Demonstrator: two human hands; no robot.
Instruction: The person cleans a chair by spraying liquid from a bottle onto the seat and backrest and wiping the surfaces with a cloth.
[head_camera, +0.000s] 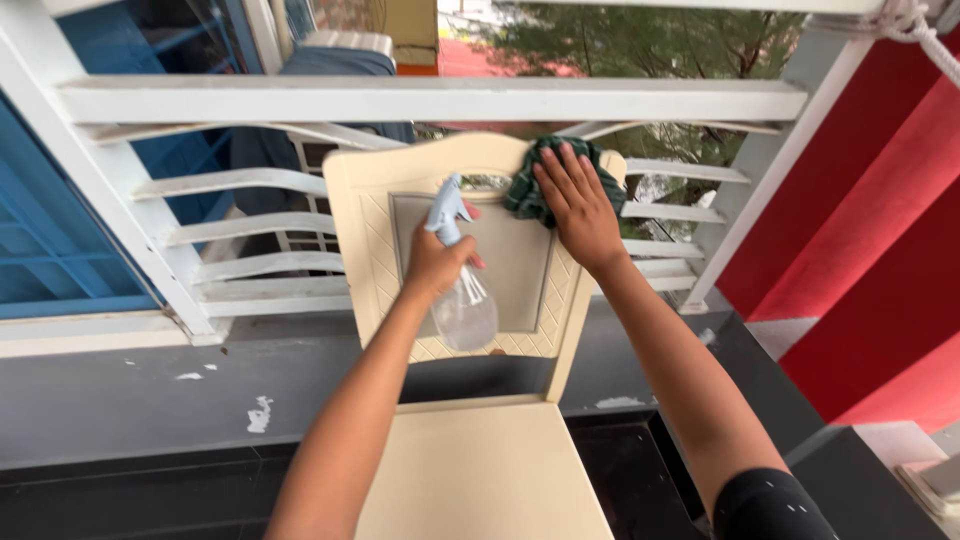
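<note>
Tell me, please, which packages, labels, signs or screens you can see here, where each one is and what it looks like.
Spray bottle: the only container, held in the left hand before the cream plastic chair back; clear rounded body, pale blue trigger head, no label visible.
Labels, signs, screens: none in view.
The right hand presses a dark green cloth on the chair's top edge.

Green cloth (535, 185) bunched on chair-top; clear spray bottle (460, 295) — upright.

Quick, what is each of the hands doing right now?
Left hand: closed around a clear spray bottle.
Right hand: open, fingers spread, pressing a dark green cloth flat against the top of the cream plastic chair.
</note>
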